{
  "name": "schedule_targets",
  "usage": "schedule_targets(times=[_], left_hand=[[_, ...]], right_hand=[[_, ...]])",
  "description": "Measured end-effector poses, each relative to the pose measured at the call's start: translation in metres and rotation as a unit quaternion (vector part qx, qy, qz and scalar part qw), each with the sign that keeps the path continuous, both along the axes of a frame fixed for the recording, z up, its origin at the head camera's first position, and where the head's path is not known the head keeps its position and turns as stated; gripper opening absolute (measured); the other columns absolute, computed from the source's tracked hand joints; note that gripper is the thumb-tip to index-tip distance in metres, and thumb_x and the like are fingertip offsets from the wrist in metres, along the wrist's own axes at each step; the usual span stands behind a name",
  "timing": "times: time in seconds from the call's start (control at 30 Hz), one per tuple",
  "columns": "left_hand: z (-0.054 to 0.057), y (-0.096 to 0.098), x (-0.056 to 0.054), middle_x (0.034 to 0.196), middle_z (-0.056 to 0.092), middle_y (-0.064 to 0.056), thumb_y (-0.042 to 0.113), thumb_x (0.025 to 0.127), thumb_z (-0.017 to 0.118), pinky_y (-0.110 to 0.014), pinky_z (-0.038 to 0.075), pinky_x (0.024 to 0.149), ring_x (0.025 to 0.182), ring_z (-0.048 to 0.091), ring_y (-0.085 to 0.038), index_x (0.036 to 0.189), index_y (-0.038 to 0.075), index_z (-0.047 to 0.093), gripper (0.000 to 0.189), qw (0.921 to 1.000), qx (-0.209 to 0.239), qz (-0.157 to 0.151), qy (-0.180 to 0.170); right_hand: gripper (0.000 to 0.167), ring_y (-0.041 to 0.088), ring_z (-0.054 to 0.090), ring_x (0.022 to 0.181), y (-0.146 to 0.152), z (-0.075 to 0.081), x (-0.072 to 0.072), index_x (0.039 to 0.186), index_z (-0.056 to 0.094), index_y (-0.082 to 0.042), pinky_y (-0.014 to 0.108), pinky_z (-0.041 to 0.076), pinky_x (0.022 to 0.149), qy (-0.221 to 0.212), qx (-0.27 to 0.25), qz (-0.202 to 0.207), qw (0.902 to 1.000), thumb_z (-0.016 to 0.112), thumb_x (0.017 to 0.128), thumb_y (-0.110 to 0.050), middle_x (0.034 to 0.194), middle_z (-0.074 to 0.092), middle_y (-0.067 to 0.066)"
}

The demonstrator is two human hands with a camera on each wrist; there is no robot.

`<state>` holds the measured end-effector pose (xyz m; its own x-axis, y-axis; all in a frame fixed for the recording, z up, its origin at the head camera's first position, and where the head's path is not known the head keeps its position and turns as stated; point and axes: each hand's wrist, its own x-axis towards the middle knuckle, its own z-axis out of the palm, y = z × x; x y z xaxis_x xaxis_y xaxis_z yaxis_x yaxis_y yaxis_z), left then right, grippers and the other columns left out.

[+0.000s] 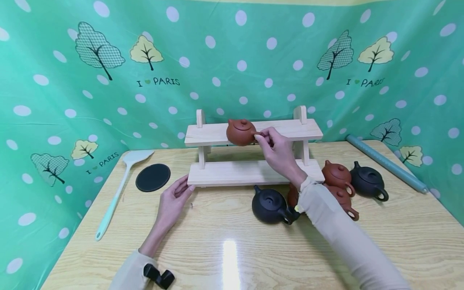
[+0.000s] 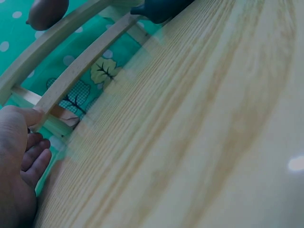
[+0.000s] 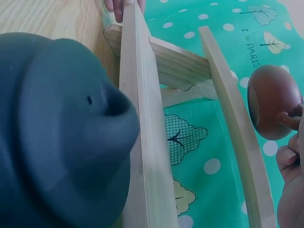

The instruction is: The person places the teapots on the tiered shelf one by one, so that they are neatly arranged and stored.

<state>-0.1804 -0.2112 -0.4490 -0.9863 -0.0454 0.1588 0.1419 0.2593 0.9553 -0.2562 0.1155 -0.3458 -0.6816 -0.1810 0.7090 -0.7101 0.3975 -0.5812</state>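
Note:
A two-tier wooden shelf [image 1: 232, 173] stands on the table. My right hand [image 1: 279, 153] pinches the handle of a reddish-brown teapot [image 1: 240, 133], which overlaps the upper board in the head view. Seen from the right wrist, that teapot [image 3: 273, 99] is off the board's surface, its underside showing. At the lower board's left end, my left hand [image 1: 174, 201] holds the corner, the thumb [image 2: 31, 115] against the board and the other fingers curled below. A black teapot [image 1: 268, 205] sits in front of the shelf; its dark body fills the left of the right wrist view.
More reddish-brown teapots [image 1: 337, 174] and another black teapot [image 1: 367, 182] cluster right of the shelf, partly behind my right sleeve. A black round mat [image 1: 153, 177] and a pale turquoise spatula [image 1: 117, 189] lie left. A green roll [image 1: 386, 163] lies back right, before the green curtain.

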Motion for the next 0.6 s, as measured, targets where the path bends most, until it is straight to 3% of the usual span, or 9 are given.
schedule_targets(times=[0.6], left_hand=[[0.001, 0.001, 0.0, 0.14, 0.061, -0.021, 0.02, 0.101, 0.071, -0.013, 0.051, 0.095, 0.127, 0.061, -0.03, 0.147, -0.001, 0.054, 0.053, 1.0, 0.001, 0.0, -0.003]], right_hand=[[0.012, 0.018, 0.046, 0.058, -0.019, 0.001, -0.011, 0.097, 0.062, 0.001, 0.024, 0.035, 0.05, -0.033, -0.01, -0.004, 0.9994, 0.062, 0.105, -0.007, 0.072, 0.053, 0.005]])
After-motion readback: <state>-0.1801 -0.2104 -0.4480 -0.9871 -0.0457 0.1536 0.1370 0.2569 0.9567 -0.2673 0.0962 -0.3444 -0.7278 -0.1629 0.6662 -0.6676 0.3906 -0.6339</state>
